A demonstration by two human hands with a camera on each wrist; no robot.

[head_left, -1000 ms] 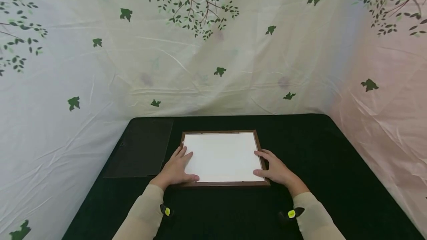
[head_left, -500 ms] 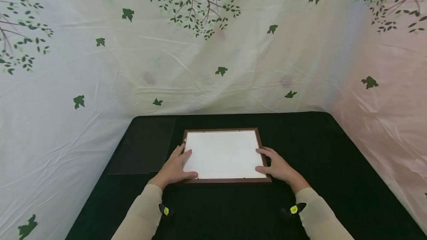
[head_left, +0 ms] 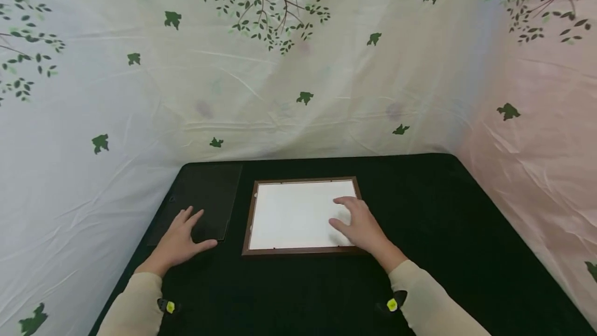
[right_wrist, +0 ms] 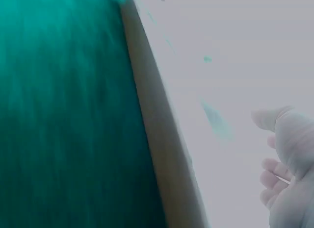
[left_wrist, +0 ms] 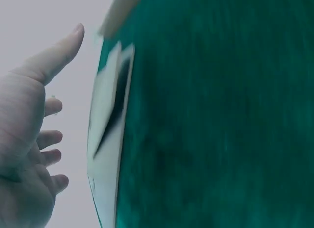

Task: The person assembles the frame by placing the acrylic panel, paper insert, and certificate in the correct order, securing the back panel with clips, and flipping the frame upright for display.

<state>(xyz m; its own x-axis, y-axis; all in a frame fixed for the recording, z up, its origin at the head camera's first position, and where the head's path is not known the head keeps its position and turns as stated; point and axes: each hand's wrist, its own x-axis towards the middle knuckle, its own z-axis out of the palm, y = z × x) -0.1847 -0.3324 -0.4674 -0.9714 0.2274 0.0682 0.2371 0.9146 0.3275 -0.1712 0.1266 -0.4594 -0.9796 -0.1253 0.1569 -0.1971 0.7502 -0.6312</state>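
A brown picture frame (head_left: 289, 251) lies flat on the dark green table, with a white sheet (head_left: 294, 217) filling it. My right hand (head_left: 366, 227) is over the frame's right part, fingers spread and holding nothing; whether it touches the sheet I cannot tell. To the left, a dark flat panel (head_left: 212, 185) lies on the table. My left hand (head_left: 177, 242) is at that panel's near part, thumb and fingers apart, gripping nothing. In the left wrist view, the panel's surface (left_wrist: 105, 179) has a raised flap (left_wrist: 104, 95) standing off it at an angle.
Dark green cloth (head_left: 420, 211) covers the table. Behind and at both sides hang pale curtains (head_left: 280, 134) printed with leaves and branches. The frame's side edge (right_wrist: 162, 135) stands up from the cloth in the right wrist view.
My left hand has let go of the frame's left edge and moved left to the dark panel. My right hand has left the right edge and shifted inward over the sheet.
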